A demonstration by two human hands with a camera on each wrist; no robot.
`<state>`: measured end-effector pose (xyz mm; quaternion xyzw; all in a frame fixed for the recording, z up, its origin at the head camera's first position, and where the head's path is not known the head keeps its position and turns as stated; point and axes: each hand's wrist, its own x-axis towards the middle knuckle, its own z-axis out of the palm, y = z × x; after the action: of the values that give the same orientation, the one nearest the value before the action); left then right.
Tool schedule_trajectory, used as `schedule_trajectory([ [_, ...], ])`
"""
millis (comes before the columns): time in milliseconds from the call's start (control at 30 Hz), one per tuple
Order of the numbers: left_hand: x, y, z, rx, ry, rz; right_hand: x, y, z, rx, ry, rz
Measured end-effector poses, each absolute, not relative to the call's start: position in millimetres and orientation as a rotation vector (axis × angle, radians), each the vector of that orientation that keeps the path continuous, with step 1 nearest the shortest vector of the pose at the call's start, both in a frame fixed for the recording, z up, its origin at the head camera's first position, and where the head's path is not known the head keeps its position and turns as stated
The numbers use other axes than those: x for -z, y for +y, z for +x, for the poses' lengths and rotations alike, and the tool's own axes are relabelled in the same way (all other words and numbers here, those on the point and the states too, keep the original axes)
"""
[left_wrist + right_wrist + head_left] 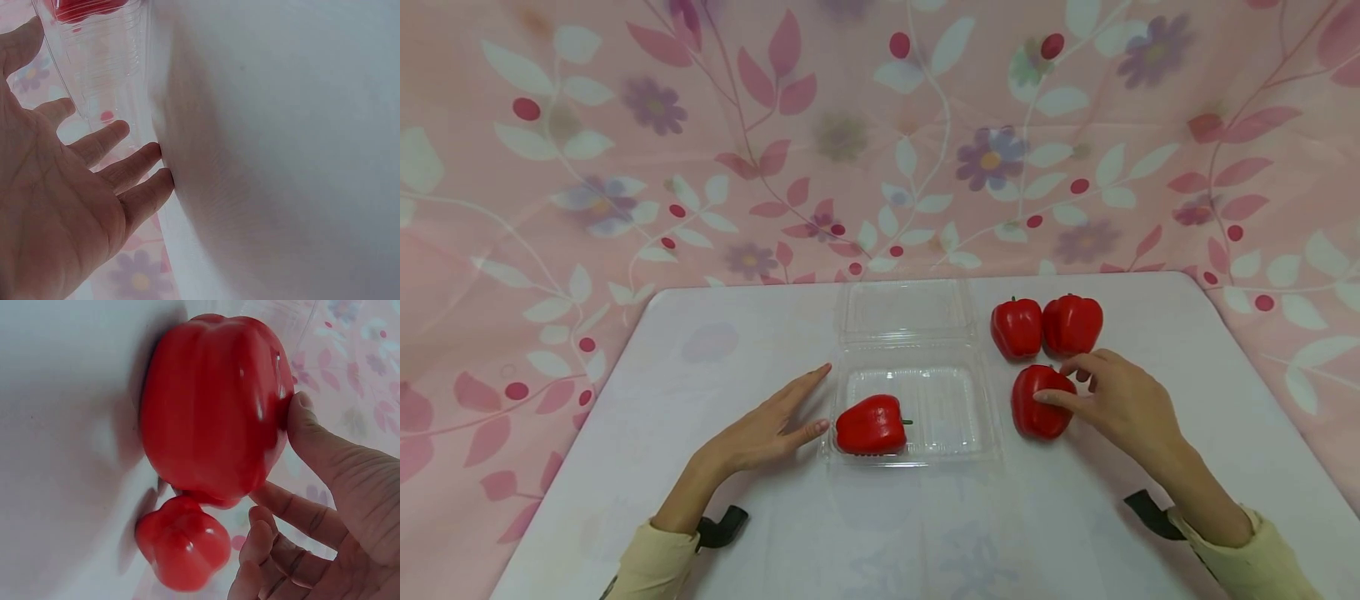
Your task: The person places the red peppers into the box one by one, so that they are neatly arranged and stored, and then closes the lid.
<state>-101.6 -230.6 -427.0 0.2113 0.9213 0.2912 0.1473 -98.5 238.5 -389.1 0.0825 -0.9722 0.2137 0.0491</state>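
On the table (910,533), we had a clear box (940,408) open, our left grip (767,429) spread and empty beside it. Our right grip (1123,400) pinched the near pepper (1028,408), right of the box; a fuller wrap, we judged, suited its smooth sides.

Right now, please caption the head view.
Right hand pinches a red pepper; a second pepper lies in a clear container.

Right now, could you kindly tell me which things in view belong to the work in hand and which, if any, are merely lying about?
Seemingly in use:
open clear container
boxed pepper
front pepper, pinched by the right hand
back left pepper
back right pepper

Merely surroundings:
white table
floral cloth
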Motion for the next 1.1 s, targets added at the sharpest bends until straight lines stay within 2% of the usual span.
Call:
schedule_trajectory([
  [1100, 428.2, -231.1, -102.0, -0.839, 2.657, 0.614, 381.0, 248.4, -93.6, -0.557, -2.923, 0.211],
])
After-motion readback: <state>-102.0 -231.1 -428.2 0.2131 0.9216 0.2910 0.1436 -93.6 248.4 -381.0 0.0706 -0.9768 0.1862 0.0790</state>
